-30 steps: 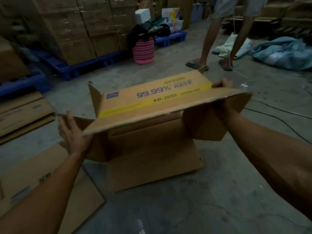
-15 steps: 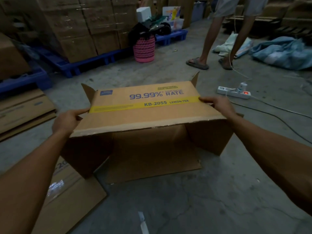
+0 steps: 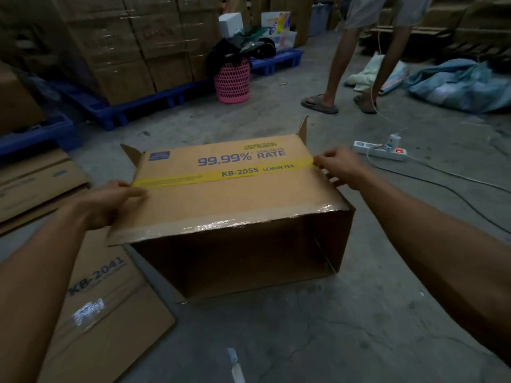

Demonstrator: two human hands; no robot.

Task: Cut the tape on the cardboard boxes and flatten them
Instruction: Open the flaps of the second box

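concrete floor w/ stacked shrink-wrapped cartons on blue pallets at back left. mid-frame: kb-2055 cardboard box lying on its side on the floor, open end facing the camera, inside looks empty; printed panel is on top, long axis runs left-right across the view. flaps stick out at the far corners, so looks like both ends are already opened. a strip of cut clear tape is still stuck along the near top edge. so cutting seems done on this one; collapsing it flat is what's left. a flattened kb-2041 box lies at near left, more flat cardboard beyond it, so prob several done already. left hand grips the top panel's left edge, thumb on top. right hand curls over the right edge, fingers bent round it. power strip on the floor at right.
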